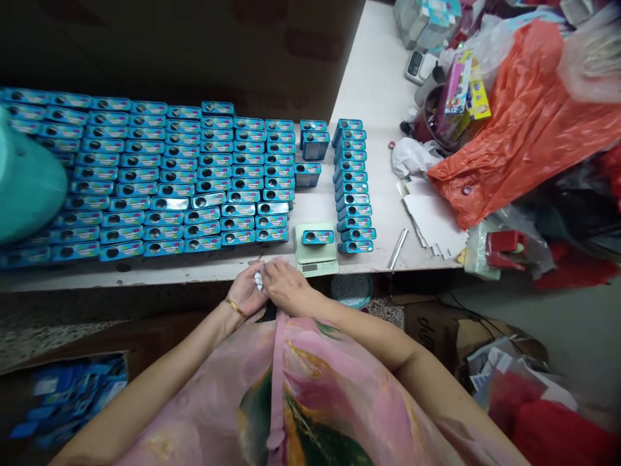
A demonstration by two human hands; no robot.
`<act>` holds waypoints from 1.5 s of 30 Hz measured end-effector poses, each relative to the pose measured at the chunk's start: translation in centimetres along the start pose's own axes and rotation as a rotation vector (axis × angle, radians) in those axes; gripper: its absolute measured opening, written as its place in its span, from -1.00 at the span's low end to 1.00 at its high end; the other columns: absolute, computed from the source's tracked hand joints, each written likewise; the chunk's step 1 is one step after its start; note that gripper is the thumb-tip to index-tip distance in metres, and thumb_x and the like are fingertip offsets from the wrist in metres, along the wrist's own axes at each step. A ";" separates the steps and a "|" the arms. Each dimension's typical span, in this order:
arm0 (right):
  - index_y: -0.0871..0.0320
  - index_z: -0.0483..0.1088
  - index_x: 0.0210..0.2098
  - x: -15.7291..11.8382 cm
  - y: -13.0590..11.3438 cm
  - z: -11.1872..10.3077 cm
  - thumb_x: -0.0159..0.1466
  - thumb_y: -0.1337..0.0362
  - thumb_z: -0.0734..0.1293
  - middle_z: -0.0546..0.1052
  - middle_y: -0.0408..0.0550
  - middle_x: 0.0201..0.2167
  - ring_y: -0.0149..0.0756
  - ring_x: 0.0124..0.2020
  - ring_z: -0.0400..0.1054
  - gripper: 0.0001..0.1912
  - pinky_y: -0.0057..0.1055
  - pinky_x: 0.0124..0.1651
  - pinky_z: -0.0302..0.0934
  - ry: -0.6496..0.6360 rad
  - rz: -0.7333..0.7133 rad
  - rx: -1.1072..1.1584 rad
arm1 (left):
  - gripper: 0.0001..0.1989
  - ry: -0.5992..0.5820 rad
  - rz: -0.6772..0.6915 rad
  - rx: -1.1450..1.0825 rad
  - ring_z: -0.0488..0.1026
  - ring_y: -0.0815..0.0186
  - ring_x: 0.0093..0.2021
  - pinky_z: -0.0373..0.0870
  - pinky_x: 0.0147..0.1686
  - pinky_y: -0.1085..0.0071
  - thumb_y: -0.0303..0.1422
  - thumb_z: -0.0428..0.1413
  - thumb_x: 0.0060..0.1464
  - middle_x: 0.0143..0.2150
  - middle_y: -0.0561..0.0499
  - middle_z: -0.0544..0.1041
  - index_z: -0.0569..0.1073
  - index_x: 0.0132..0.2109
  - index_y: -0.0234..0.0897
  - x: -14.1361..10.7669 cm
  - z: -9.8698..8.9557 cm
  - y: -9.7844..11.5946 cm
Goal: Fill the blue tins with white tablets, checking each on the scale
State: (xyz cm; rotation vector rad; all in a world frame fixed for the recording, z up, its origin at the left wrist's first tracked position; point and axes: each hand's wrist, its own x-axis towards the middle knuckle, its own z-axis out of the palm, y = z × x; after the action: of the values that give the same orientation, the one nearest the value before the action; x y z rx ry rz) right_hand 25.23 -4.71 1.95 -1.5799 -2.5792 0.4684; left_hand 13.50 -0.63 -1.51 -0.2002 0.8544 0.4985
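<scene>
My left hand (244,291) is turned palm up at the table's front edge and cups several small white pellets (258,280). Over its fingers lies my right hand (288,286), back upward, with its fingertips bent in beside the pellets; whatever they pinch is hidden. Just beyond my right hand, a pale green digital scale (316,266) sits at the edge with one blue tin (317,237) standing on its platform. Below the edge, a teal bowl (352,289) holds many white pellets like those in my palm.
Dense rows of blue tins (179,175) cover the table's left side; one column of tins (354,188) stands right of the scale. A teal container (29,175) is at far left. A metal tube (398,249), papers (434,217) and an orange plastic bag (528,123) lie right.
</scene>
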 end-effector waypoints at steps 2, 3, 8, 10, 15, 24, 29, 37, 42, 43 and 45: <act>0.32 0.24 -0.12 0.0 -0.1 0.7 0.24 0.44 0.09 0.33 0.09 -0.23 -0.25 -0.17 0.19 -0.77 -0.34 -0.24 0.20 -0.012 -0.024 -0.004 | -0.65 -0.039 0.002 0.026 0.46 0.21 -0.17 0.32 -0.07 0.23 -0.41 -0.12 0.11 -0.18 -0.19 0.51 0.35 0.01 -0.43 -0.4 -0.7 -0.1; 0.31 0.24 -0.14 -0.1 -0.1 0.9 0.24 0.44 0.09 0.33 0.07 -0.22 -0.25 -0.16 0.19 -0.78 -0.36 -0.25 0.21 -0.010 -0.038 0.000 | -0.64 -0.056 0.008 0.033 0.45 0.20 -0.14 0.30 -0.05 0.20 -0.40 -0.12 0.12 -0.15 -0.20 0.50 0.33 0.04 -0.41 -0.6 -1.0 -0.1; 0.21 0.26 -0.22 -0.5 0.5 -0.1 0.24 0.40 0.14 0.31 -0.04 -0.18 -0.33 -0.14 0.18 -0.87 -0.42 -0.20 0.21 0.015 -0.060 0.081 | -0.69 -0.011 -0.004 -0.009 0.48 0.24 -0.22 0.38 -0.15 0.28 -0.44 -0.12 0.11 -0.24 -0.17 0.52 0.38 -0.06 -0.45 -0.6 -1.1 0.0; 0.19 0.25 -0.22 -0.7 0.7 -0.9 0.23 0.39 0.17 0.31 -0.07 -0.18 -0.35 -0.15 0.18 -0.88 -0.45 -0.19 0.21 0.024 -0.046 0.103 | -0.73 0.036 -0.004 -0.031 0.49 0.27 -0.30 0.42 -0.23 0.33 -0.47 -0.12 0.09 -0.30 -0.15 0.51 0.40 -0.14 -0.45 -0.4 -0.8 -0.1; 0.20 0.28 -0.26 -0.8 1.1 -1.7 0.23 0.39 0.17 0.33 -0.07 -0.21 -0.34 -0.18 0.19 -0.90 -0.47 -0.24 0.20 0.037 -0.071 0.111 | -0.80 0.068 -0.022 -0.029 0.47 0.32 -0.41 0.44 -0.36 0.41 -0.48 -0.11 0.07 -0.39 -0.10 0.49 0.41 -0.27 -0.43 0.0 -0.4 -0.3; 0.21 0.36 -0.21 -1.0 4.7 -0.6 0.26 0.36 0.14 0.37 0.00 -0.23 -0.36 -0.16 0.23 -0.80 -0.45 -0.11 0.17 0.340 0.018 0.340 | -0.82 0.017 0.021 -0.041 0.49 0.30 -0.41 0.47 -0.38 0.39 -0.51 -0.08 0.06 -0.45 -0.12 0.50 0.41 -0.35 -0.43 1.2 1.9 0.0; 0.16 0.43 -0.27 -1.8 9.8 -0.7 0.20 0.34 0.21 0.40 -0.04 -0.30 -0.38 -0.25 0.30 -0.82 -0.47 -0.18 0.20 0.490 0.343 0.447 | -0.80 0.072 0.051 -0.024 0.49 0.14 -0.22 0.47 -0.25 0.28 -0.50 -0.06 0.04 -0.35 -0.26 0.53 0.45 -0.30 -0.49 1.1 1.7 0.5; 0.14 0.46 -0.30 -1.5 11.5 0.3 0.17 0.31 0.23 0.48 -0.08 -0.33 -0.38 -0.25 0.35 -0.82 -0.44 -0.14 0.22 0.485 0.457 0.636 | -0.79 0.059 0.067 -0.037 0.50 0.16 -0.25 0.48 -0.27 0.30 -0.51 -0.05 0.04 -0.34 -0.28 0.54 0.47 -0.29 -0.50 0.5 0.7 0.5; 0.14 0.47 -0.33 -2.0 12.1 -0.2 0.10 0.21 0.30 0.49 -0.10 -0.37 -0.39 -0.43 0.37 -0.80 -0.40 -0.27 0.27 0.592 0.616 0.966 | -0.79 0.068 0.073 -0.051 0.50 0.16 -0.26 0.48 -0.27 0.30 -0.52 -0.06 0.04 -0.36 -0.26 0.54 0.47 -0.27 -0.50 0.2 0.6 0.7; 0.15 0.46 -0.32 -2.1 12.2 -0.4 0.07 0.19 0.31 0.49 -0.11 -0.41 -0.41 -0.48 0.37 -0.78 -0.40 -0.32 0.28 0.619 0.653 1.063 | -0.79 0.070 0.075 -0.051 0.50 0.16 -0.25 0.48 -0.27 0.30 -0.52 -0.06 0.04 -0.36 -0.26 0.54 0.47 -0.28 -0.50 0.1 0.7 0.7; 0.17 0.46 -0.31 -2.3 12.2 -0.8 0.03 0.17 0.34 0.47 -0.16 -0.51 -0.43 -0.53 0.35 -0.73 -0.42 -0.37 0.27 0.687 0.690 1.236 | -0.79 0.080 0.077 -0.044 0.50 0.16 -0.25 0.48 -0.27 0.30 -0.53 -0.06 0.03 -0.36 -0.25 0.54 0.46 -0.28 -0.50 0.0 0.8 0.7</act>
State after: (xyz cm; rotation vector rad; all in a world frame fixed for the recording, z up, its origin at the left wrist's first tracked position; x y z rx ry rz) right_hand 36.94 -1.42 -0.73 -1.5543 -0.8053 1.0257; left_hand 13.68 0.31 -0.97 -0.2297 0.9320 0.5851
